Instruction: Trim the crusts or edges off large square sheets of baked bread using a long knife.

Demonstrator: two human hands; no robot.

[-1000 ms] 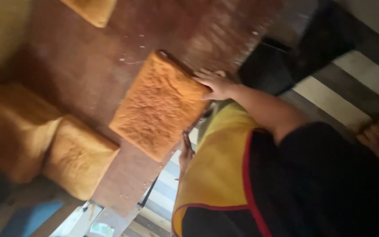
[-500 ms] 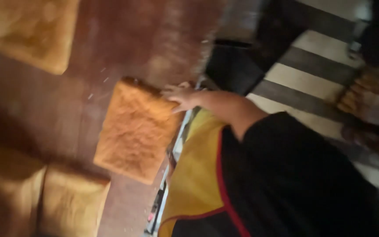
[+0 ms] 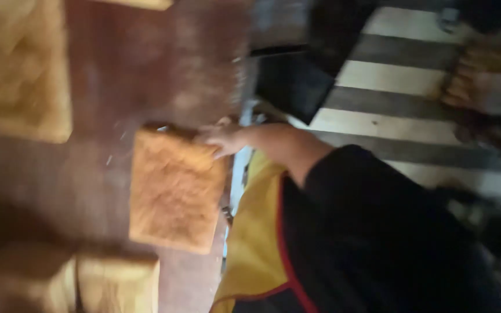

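Observation:
A flat square slab of golden-brown bread (image 3: 172,194) lies on a dark reddish-brown table (image 3: 146,75), near the edge closest to me. My right hand (image 3: 221,139) reaches from a black sleeve and grips the slab's upper right corner, fingers over its crust. The view is blurred and turned sideways. My left hand is out of sight, and my yellow apron with red trim (image 3: 256,243) fills the lower middle.
More golden loaves sit on the table: a large one at the left (image 3: 24,75) and two at the bottom left (image 3: 117,284). Beyond the table edge are a dark box-like object (image 3: 294,81), a grey-and-white striped floor (image 3: 389,78) and a blurred basket-like shape (image 3: 482,75).
The slab has turned from a diamond slant to lie nearly square with the table edge, with my right hand staying on its corner. The camera has swung, shifting everything in view.

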